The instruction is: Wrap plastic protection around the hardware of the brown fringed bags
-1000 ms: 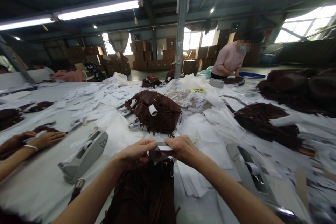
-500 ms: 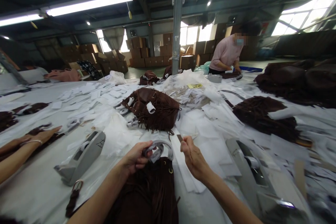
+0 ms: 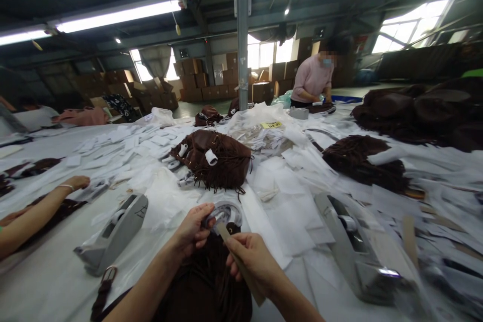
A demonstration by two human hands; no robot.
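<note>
My left hand point(image 3: 196, 229) is closed around one side of a grey ring-shaped handle point(image 3: 233, 207), which looks wrapped in clear film. The handle sits at the top of a dark brown fringed bag point(image 3: 204, 287) lying in front of me. In my right hand point(image 3: 252, 261) is a flat grey-brown strip of card point(image 3: 245, 274), pinched between thumb and fingers. Its upper end reaches close to the handle; whether they touch I cannot tell. A brown strap with a buckle point(image 3: 105, 287) lies left of my left forearm.
Tape dispensers stand left point(image 3: 113, 234) and right point(image 3: 354, 246) of my hands. Another fringed bag point(image 3: 215, 158) lies ahead among white paper sheets point(image 3: 290, 211). A co-worker's hand point(image 3: 77, 182) reaches in from the left. Across the table a person point(image 3: 313, 80) handles a brown item.
My right hand has moved left and down, bringing the card strip over the bag beside the handle. The left hand keeps its hold. A co-worker's hand at left has shifted. The view has turned slightly right.
</note>
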